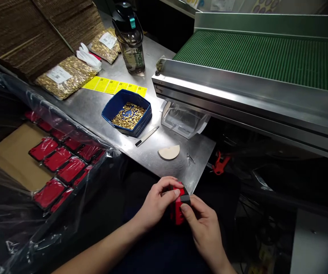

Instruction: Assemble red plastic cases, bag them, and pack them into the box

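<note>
Both hands hold one small red and black plastic part [179, 215] over my lap, just off the metal table's near edge. My left hand [160, 198] grips its upper end, thumb on the red face and fingers over the top. Lower down, my right hand [205, 224] pinches its right side with thumb and forefinger, beside a dark grey piece. The fingers hide much of the part. Nearest on the table are a pale half-round piece [169, 152] and some small metal bits [190, 158].
A blue tray [107, 110] of small brass pieces stands on the metal table [152, 163], near a knife-like tool [147, 136], yellow labels [104, 84] and a bottle [129, 45]. A green conveyor [252, 53] runs right. Left, a plastic-lined box holds red parts [58, 158].
</note>
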### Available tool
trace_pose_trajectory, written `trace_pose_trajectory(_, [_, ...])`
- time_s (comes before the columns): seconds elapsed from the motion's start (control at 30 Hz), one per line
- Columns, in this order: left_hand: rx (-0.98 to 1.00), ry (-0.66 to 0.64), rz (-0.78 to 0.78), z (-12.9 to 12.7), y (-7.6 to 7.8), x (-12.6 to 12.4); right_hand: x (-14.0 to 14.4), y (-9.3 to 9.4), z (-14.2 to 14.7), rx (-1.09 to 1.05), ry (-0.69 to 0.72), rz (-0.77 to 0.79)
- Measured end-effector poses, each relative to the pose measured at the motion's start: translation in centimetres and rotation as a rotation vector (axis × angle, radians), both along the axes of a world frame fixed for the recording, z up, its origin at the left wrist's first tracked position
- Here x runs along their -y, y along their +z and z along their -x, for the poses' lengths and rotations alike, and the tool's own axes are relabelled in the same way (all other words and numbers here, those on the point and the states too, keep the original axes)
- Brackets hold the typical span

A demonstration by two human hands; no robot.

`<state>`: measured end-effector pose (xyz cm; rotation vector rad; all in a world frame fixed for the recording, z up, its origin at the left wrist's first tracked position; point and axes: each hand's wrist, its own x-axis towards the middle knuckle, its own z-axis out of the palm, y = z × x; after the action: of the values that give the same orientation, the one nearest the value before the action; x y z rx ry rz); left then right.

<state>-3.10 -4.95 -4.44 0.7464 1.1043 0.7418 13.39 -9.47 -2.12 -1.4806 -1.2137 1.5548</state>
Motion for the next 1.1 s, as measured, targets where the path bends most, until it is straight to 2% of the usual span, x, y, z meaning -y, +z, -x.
trace_pose_trajectory(0.07, [-0.033,0.064,0.051,-0.6,-0.2,0.0,0.1,0.0,0.3,0.019,-0.005,0.008])
trace_pose_trajectory(0.17, [0.045,0.037,0.143,-0.7,-0.3,0.2,-0.1,0.2,0.4,0.011,-0.060,0.062])
trace_pose_trajectory(0.37, [0.020,-0.091,-0.025,0.7,-0.2,0.6,-0.8,0.3,-0.1,-0.033,-0.088,0.142])
trace_pose_trajectory(0.43, [0.001,-0.090,-0.017,0.5,-0.4,0.6,-0.7,0.2,-0.1,-0.019,-0.082,0.141])
trace_pose_trajectory(0.6, [-0.022,0.041,0.232,-0.9,-1.1,0.2,-0.4,0.0,0.7,0.020,-0.053,0.120])
trace_pose_trajectory(0.67, [0.019,0.058,0.279,-0.8,-1.2,0.2,-0.5,0.0,0.8,0.013,-0.063,0.133])
trace_pose_trajectory(0.77, [0.101,0.001,0.196,0.0,-1.0,0.3,-0.6,0.0,0.6,-0.010,-0.082,0.154])
trace_pose_trajectory(0.83, [0.072,-0.056,0.089,0.4,-0.7,0.5,-0.7,-0.1,0.4,-0.022,-0.083,0.150])
trace_pose_trajectory(0.9, [0.043,-0.068,0.061,0.5,-0.6,0.7,-0.7,-0.1,0.4,-0.012,-0.077,0.143])
trace_pose_trajectory(1.0, [0.142,0.052,0.242,-0.3,-0.7,0.9,-0.7,-0.2,0.3,0.035,-0.034,0.107])
trace_pose_trajectory(1.1, [0.233,0.207,0.382,-1.2,-0.8,0.9,-0.5,-0.3,0.0,0.057,0.075,0.041])
